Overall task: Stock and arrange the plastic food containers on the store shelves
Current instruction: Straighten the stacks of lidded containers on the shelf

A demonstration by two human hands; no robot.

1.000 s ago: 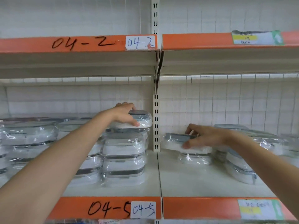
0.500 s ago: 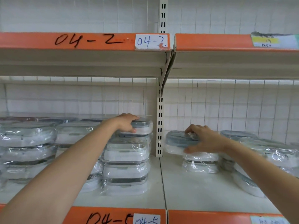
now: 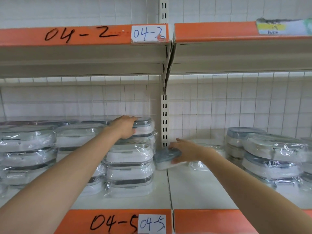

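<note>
Shrink-wrapped white food containers with grey-blue lids fill the shelf (image 3: 199, 191). My left hand (image 3: 124, 126) grips the left end of the top container (image 3: 143, 126) of a tall stack (image 3: 130, 166) next to the centre upright. My right hand (image 3: 187, 150) holds another container (image 3: 166, 158) by its right side, fingers over the lid and thumb beneath. That container is tilted, low over the shelf, just right of the tall stack. A further wrapped container (image 3: 199, 164) lies behind my right wrist.
More stacks stand at the left (image 3: 27, 149) and at the right (image 3: 271, 154). The slotted upright post (image 3: 164, 120) splits the two bays. An upper shelf (image 3: 84, 53) marked 04-2 hangs overhead. Bare shelf board lies in front of my right hand.
My right hand has carried its container off the small pile, left and down toward the tall stack. My left hand stays on the top container of that stack.
</note>
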